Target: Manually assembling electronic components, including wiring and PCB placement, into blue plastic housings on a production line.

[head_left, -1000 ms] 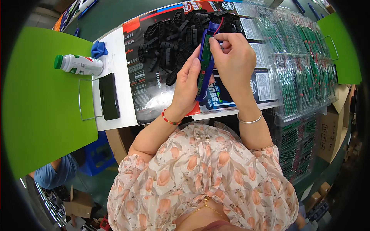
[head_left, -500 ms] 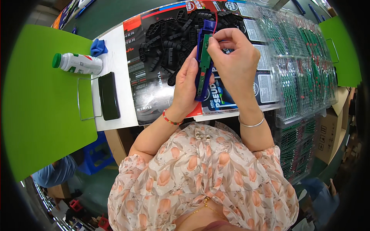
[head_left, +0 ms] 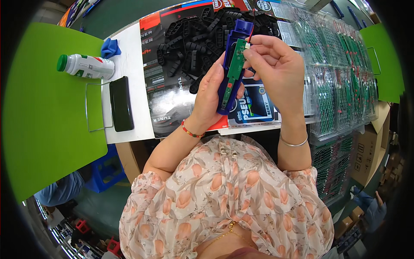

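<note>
A long blue plastic housing (head_left: 242,27) rests tilted in my left hand (head_left: 209,97), whose thumb and fingers wrap its sides. Inside the housing lies a narrow green circuit board (head_left: 236,62). At the board's upper end is a small white wire connector (head_left: 247,45), from which a thin red and dark wire (head_left: 251,33) runs upward. My right hand (head_left: 280,64) has thumb and index fingertip pinched at this connector, the other fingers curled behind. Whether the connector is seated on the board is too small to tell.
Black plastic parts (head_left: 196,45) lie heaped on printed sheets beyond my hands. Clear trays (head_left: 317,101) of green boards are stacked at the right. Leftward are a phone (head_left: 122,103), a white bottle (head_left: 92,67), a blue cloth (head_left: 110,48) and a green panel (head_left: 47,112).
My right hand has shifted right and slightly down, uncovering the board's upper end and the white connector. The housing has tilted a little more to the right in my left hand.
</note>
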